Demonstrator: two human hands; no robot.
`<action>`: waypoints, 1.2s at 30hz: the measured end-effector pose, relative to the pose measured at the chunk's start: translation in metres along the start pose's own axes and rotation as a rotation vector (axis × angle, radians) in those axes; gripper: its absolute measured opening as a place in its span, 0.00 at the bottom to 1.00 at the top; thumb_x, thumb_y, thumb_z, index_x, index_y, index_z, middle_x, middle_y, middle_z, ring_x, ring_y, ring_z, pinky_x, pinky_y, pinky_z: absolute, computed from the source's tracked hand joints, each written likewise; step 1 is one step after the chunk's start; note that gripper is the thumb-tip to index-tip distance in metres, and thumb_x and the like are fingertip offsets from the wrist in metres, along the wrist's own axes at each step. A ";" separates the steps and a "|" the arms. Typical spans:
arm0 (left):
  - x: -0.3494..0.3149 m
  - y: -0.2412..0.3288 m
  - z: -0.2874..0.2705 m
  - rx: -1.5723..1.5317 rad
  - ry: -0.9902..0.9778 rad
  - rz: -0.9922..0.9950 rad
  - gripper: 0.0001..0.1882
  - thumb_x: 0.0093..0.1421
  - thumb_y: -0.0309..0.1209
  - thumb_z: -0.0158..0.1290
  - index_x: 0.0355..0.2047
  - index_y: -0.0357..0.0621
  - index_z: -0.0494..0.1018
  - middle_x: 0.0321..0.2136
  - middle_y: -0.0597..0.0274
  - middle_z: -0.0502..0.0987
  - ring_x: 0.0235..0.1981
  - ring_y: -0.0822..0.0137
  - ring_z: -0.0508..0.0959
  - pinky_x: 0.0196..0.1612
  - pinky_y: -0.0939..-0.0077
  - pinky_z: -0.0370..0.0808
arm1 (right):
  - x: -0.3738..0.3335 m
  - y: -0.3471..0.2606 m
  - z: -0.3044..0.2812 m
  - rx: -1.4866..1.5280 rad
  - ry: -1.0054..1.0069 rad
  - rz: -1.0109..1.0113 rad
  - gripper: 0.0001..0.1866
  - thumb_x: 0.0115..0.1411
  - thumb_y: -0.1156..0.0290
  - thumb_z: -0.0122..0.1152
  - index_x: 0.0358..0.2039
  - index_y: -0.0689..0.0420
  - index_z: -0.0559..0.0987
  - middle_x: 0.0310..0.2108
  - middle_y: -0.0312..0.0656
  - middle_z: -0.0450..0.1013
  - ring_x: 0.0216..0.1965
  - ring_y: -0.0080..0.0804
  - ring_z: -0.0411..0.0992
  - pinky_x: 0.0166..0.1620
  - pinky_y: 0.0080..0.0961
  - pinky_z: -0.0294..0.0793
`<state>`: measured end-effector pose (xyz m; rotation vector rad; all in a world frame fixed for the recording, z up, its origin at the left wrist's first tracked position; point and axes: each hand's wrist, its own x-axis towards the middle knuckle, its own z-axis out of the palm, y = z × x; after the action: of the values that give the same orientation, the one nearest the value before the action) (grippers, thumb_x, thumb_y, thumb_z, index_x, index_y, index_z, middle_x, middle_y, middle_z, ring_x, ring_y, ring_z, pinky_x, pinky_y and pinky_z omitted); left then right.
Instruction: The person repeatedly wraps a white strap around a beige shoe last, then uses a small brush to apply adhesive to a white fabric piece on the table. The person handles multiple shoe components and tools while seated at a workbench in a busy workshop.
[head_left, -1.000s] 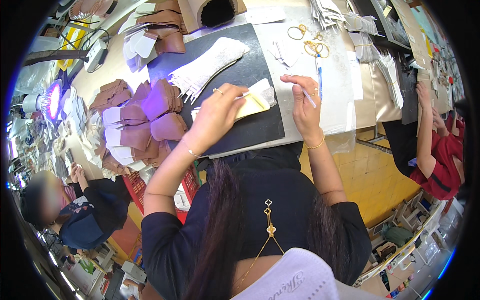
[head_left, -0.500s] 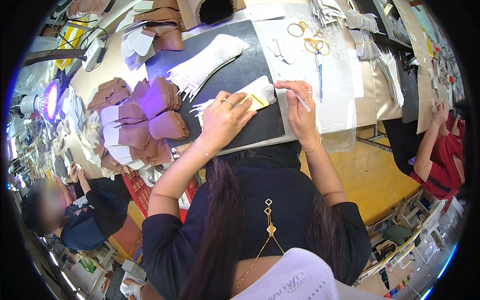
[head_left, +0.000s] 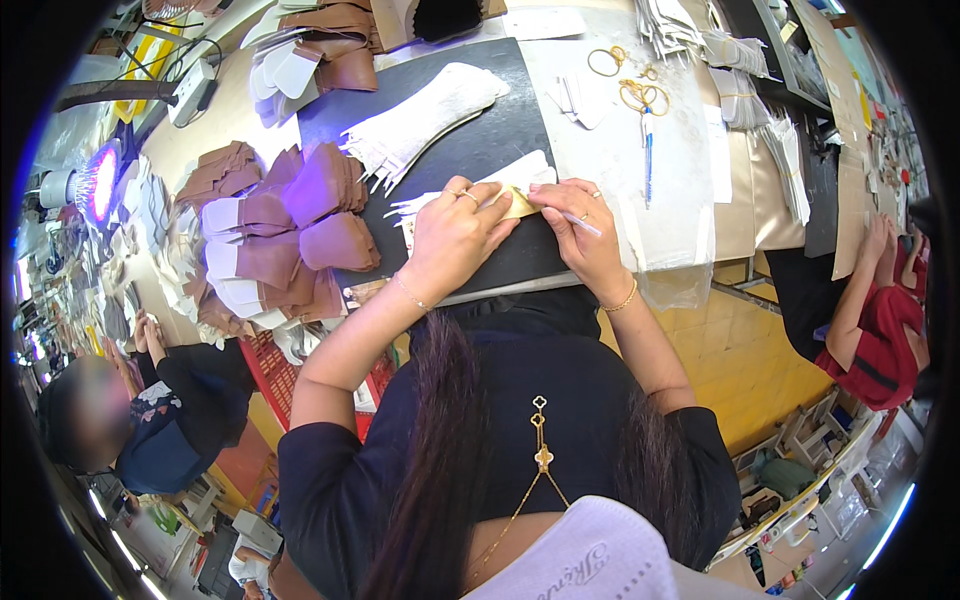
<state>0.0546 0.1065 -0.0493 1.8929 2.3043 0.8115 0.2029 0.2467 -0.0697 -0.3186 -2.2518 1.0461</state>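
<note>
My left hand (head_left: 450,235) lies with fingers spread over a stack of white cut pieces (head_left: 532,167) on the black mat (head_left: 500,100), pressing on a small yellow slip (head_left: 518,205). My right hand (head_left: 592,240) is closed around a slim pale pen-like tool (head_left: 583,225), its fingertips at the right edge of the slip. The tool's working end is hidden by the fingers. Beyond them a larger fanned stack of white pieces (head_left: 430,120) rests on the mat.
Piles of brown leather-like pieces (head_left: 335,240) sit on the left. Gold rubber bands (head_left: 643,97), a blue pen (head_left: 648,165) and bundled white pieces (head_left: 785,165) lie on the right. A lit lamp (head_left: 100,185) stands far left. One co-worker (head_left: 170,430) sits left, another's red garment (head_left: 885,345) shows right.
My right hand has moved slightly left and closed in, its fingertips now at the yellow slip. My left hand stays on the stack. The whole view has shifted a little.
</note>
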 end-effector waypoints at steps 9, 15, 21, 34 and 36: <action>0.000 0.000 0.000 0.013 -0.005 -0.001 0.14 0.50 0.35 0.66 0.37 0.45 0.82 0.39 0.66 0.80 0.37 0.63 0.77 0.39 0.70 0.76 | -0.004 -0.007 -0.025 -0.185 -0.169 -0.085 0.03 0.61 0.70 0.62 0.35 0.54 0.80 0.36 0.37 0.79 0.40 0.34 0.77 0.51 0.35 0.68; 0.000 -0.002 -0.001 -0.065 0.016 -0.021 0.14 0.49 0.34 0.67 0.36 0.46 0.81 0.38 0.65 0.80 0.38 0.62 0.78 0.40 0.69 0.76 | -0.015 -0.003 -0.038 -0.028 0.027 -0.001 0.08 0.67 0.68 0.55 0.43 0.55 0.78 0.41 0.42 0.79 0.44 0.38 0.76 0.51 0.35 0.69; -0.002 -0.003 0.000 -0.116 0.086 0.015 0.15 0.47 0.32 0.69 0.34 0.44 0.78 0.37 0.61 0.78 0.38 0.59 0.78 0.40 0.67 0.76 | -0.012 0.000 -0.007 0.265 0.098 0.157 0.13 0.71 0.68 0.48 0.52 0.56 0.74 0.50 0.48 0.75 0.49 0.44 0.75 0.55 0.37 0.71; -0.017 -0.021 -0.008 -0.321 0.329 0.037 0.24 0.44 0.22 0.70 0.42 0.42 0.76 0.39 0.53 0.77 0.39 0.58 0.80 0.41 0.70 0.79 | -0.017 0.009 0.011 -0.139 0.019 -0.113 0.23 0.55 0.74 0.66 0.51 0.49 0.74 0.50 0.38 0.75 0.47 0.35 0.75 0.57 0.42 0.66; -0.016 -0.027 -0.023 -0.284 0.389 0.021 0.24 0.44 0.21 0.70 0.43 0.41 0.76 0.42 0.53 0.76 0.41 0.60 0.79 0.43 0.70 0.79 | -0.019 0.009 0.011 -0.157 0.011 -0.111 0.22 0.55 0.74 0.66 0.51 0.49 0.74 0.50 0.38 0.75 0.47 0.35 0.75 0.57 0.41 0.66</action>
<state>0.0260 0.0803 -0.0458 1.7620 2.2032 1.5362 0.2099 0.2373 -0.0899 -0.2612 -2.3182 0.8112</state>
